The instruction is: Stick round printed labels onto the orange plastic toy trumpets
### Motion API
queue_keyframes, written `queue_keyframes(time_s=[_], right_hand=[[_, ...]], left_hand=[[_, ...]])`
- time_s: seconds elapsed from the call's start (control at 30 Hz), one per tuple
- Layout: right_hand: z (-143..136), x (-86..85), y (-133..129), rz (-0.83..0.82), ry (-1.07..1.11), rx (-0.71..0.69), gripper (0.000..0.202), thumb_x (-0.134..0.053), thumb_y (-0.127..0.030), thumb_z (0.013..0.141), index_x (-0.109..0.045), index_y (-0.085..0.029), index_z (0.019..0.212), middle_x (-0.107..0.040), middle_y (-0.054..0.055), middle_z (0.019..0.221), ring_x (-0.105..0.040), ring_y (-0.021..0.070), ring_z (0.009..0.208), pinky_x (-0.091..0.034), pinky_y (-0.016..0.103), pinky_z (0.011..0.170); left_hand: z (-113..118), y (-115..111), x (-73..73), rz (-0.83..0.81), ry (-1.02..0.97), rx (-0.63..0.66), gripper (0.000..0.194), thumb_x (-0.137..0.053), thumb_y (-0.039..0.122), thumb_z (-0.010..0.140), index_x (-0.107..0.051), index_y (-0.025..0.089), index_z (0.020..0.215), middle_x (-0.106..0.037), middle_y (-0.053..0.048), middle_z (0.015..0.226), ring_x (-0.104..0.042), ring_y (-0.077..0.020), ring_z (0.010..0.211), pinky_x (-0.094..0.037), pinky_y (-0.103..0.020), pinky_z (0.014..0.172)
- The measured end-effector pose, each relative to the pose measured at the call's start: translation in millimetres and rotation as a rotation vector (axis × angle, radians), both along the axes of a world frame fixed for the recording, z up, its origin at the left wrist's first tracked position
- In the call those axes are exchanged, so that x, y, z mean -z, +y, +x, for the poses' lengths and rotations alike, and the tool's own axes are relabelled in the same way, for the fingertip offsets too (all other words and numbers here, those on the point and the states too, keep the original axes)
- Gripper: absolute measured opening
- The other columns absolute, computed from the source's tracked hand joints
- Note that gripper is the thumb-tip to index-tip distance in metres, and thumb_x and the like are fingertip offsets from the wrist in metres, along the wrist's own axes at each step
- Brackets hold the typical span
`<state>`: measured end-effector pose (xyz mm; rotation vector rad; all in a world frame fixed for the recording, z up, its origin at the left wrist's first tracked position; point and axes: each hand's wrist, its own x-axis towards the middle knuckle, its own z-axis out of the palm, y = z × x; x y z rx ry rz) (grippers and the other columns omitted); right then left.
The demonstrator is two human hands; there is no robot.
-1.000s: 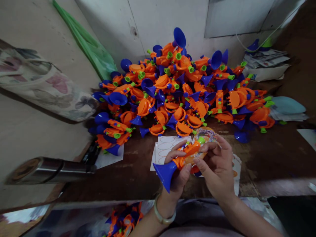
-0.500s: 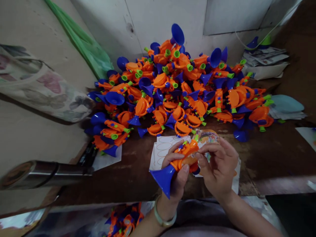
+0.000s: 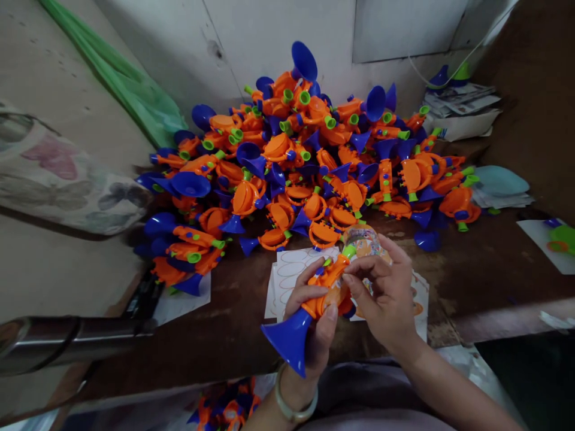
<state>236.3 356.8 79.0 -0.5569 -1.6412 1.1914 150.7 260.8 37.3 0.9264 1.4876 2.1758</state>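
My left hand is closed around an orange toy trumpet with a blue bell and a green mouthpiece. The bell points down toward the lower left. At the trumpet's right side, my right hand has its thumb and forefinger pinched together; what is between them cannot be made out. A colourful printed sheet shows behind the right fingers, and I cannot tell whether they touch it. White sheets with printed ovals lie on the table beneath my hands.
A large pile of similar toy trumpets covers the back of the brown table. At left are a metal flask and a hanging patterned cloth. Stacked papers and a light-blue plate-like piece stand at right.
The whole view has shifted, so most things sit further left. The trumpet in my left hand has turned slightly. My right fingers remain pinched close to its side.
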Motion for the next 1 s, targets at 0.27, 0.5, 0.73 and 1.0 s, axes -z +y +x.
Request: queue_keyframes(time_s=[0.27, 0.5, 0.73, 1.0], right_hand=[[0.5, 20.5, 28.5, -0.229, 0.054, -0.003, 0.072, -0.08, -0.052, 0.092, -0.043, -0.035, 0.151, -0.062, 0.01, 0.141, -0.068, 0.0244, 0.119, -0.064, 0.043, 0.093], [-3.8, 14.0, 14.7, -0.428, 0.183, 0.008, 0.071, -0.083, -0.04, 0.091, -0.042, -0.035, 0.148, -0.073, 0.005, 0.123, -0.074, 0.0218, 0.111, -0.065, 0.043, 0.097], [22.4, -0.2, 8.2, 0.283, -0.058, -0.157, 0.072, -0.084, -0.026, 0.088, -0.054, -0.036, 0.153, -0.07, 0.01, 0.137, -0.069, 0.032, 0.129, -0.058, 0.056, 0.111], [21.5, -8.1, -2.4, -0.093, 0.13, -0.231, 0.014, -0.078, -0.029, 0.097, -0.076, -0.034, 0.11, -0.074, 0.003, 0.113, -0.077, 0.0208, 0.103, -0.068, 0.035, 0.083]], left_hand=[[-3.5, 5.1, -13.5, 0.091, -0.31, 0.124, 0.035, -0.085, 0.04, 0.087, -0.065, 0.036, 0.115, -0.068, -0.003, 0.148, -0.069, -0.031, 0.133, -0.056, -0.058, 0.114], [15.7, 10.6, -1.6, -0.035, -0.655, 0.331, 0.052, -0.085, 0.056, 0.085, -0.072, 0.029, 0.127, -0.067, -0.011, 0.152, -0.06, -0.034, 0.146, -0.051, -0.048, 0.122], [4.9, -11.0, -3.7, -0.071, -0.217, 0.272, 0.073, -0.09, 0.03, 0.085, -0.06, 0.043, 0.15, -0.048, -0.007, 0.171, -0.051, -0.0337, 0.155, -0.054, -0.046, 0.118], [-11.4, -8.3, -8.8, -0.052, -0.307, 0.244, 0.054, -0.084, 0.036, 0.091, -0.07, 0.038, 0.143, -0.06, -0.006, 0.163, -0.063, -0.031, 0.144, -0.055, -0.041, 0.118]])
